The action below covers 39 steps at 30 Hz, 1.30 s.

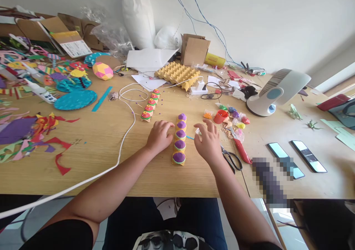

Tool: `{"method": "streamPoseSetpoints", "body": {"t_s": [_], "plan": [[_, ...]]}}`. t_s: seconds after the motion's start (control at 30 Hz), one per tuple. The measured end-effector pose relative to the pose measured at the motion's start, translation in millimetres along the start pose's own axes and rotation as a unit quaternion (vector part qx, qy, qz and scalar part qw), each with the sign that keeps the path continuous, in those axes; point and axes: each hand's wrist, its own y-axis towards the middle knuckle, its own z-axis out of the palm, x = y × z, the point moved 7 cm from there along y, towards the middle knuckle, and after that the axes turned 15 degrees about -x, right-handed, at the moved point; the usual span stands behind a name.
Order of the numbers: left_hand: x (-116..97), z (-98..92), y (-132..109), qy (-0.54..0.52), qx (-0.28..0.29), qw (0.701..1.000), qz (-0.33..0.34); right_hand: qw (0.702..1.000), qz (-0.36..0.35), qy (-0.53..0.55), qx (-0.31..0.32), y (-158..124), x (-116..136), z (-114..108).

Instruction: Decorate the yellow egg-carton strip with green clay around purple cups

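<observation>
An egg-carton strip (pixel 180 145) lies lengthwise on the wooden table in front of me, its several yellow cups topped with purple, clay-like caps edged in pale green. Just left of it is my left hand (pixel 160 136), fingers apart and holding nothing. On the other side, my right hand (pixel 207 141) hovers with curved, spread fingers, empty too. Neither hand appears to touch the strip. Farther off to the left stands a second egg-carton strip (pixel 150 105) with red and green decorated cups. Scissors (pixel 232 159) and a red-handled knife (pixel 242 149) lie beyond my right hand.
A white cable (pixel 127 131) loops across the left side. Behind are a yellow egg tray (pixel 177 74), a power strip (pixel 198 89) and a red cup (pixel 221 116) beside bagged coloured clay. A fan (pixel 277 91) and phones (pixel 285 160) occupy the right; paper scraps (pixel 33 137) cover the left.
</observation>
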Motion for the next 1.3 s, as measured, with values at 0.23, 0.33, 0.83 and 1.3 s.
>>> {"method": "streamPoseSetpoints", "body": {"t_s": [0.23,0.33,0.83,1.3], "plan": [[-4,3.8,-2,-0.001,0.008,1.000,0.001,0.990,-0.023,-0.138,-0.029,-86,-68,-61],[-5,6.3,-3,-0.003,0.014,1.000,0.003,0.978,0.011,-0.207,-0.026,-128,-111,-71],[-4,7.4,-5,-0.012,0.013,1.000,0.005,0.981,0.062,-0.183,-0.004,-101,-116,-49],[-6,7.9,-5,-0.018,0.024,0.999,0.023,0.986,-0.011,-0.141,0.094,5,-93,41]]}}
